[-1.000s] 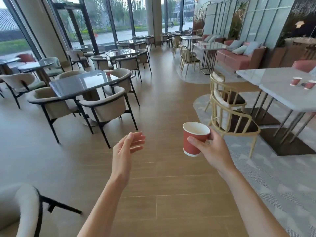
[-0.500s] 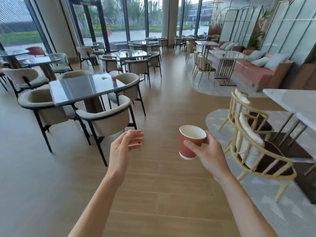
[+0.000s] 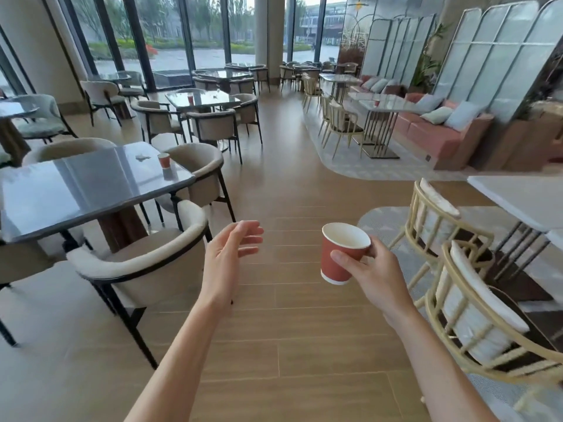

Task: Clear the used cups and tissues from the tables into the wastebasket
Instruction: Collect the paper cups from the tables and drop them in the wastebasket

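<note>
Midway across the café floor, one red paper cup (image 3: 342,254) was in hand and another waited on a desk.

The right hand (image 3: 370,274) gripped the carried cup near its rim, thumb and fingers (image 3: 342,259) curled round it, upright with a slight tilt. The left hand (image 3: 227,257) hung free, fingers relaxed and holding nothing. A second red cup (image 3: 164,160) stood upright on the dark desk (image 3: 76,190), ahead and left of those free fingers, with a crumpled tissue (image 3: 142,157) just beside it; the left hand was nearer. No wastebasket showed.
</note>
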`<action>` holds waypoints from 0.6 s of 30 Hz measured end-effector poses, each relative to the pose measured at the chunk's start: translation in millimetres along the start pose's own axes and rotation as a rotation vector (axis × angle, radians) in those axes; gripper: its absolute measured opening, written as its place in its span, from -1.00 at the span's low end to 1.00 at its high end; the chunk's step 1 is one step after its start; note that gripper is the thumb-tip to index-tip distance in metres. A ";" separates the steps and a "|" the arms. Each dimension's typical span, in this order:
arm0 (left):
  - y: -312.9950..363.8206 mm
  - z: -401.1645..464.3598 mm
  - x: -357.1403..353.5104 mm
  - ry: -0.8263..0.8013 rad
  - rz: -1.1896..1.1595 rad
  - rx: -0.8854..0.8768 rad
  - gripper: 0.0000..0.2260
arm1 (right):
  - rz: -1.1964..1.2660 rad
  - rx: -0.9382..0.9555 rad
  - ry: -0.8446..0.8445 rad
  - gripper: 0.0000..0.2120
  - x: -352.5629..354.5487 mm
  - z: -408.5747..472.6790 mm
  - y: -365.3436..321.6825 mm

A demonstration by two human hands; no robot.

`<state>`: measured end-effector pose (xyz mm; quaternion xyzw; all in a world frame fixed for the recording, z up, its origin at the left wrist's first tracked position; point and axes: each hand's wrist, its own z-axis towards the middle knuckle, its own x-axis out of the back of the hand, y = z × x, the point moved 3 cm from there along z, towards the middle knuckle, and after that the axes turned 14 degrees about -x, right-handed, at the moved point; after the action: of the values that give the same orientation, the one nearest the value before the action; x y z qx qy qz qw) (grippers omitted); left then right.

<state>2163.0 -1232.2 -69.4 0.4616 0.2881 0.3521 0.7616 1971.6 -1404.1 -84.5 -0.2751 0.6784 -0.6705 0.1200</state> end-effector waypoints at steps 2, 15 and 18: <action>-14.2 37.4 -10.5 -0.041 -0.009 -0.009 -0.69 | 0.018 -0.005 0.022 -0.55 -9.6 35.0 -3.2; -185.0 272.3 -82.7 -0.122 0.070 0.086 -0.76 | 0.099 -0.077 0.053 -0.60 -38.4 327.4 23.7; -208.6 340.5 -103.2 -0.111 0.068 0.075 -0.78 | 0.102 -0.081 0.023 -0.52 -45.9 405.5 10.2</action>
<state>2419.0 -1553.3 -107.8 0.5182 0.2427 0.3407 0.7460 2222.7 -1722.2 -133.1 -0.2371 0.7194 -0.6388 0.1350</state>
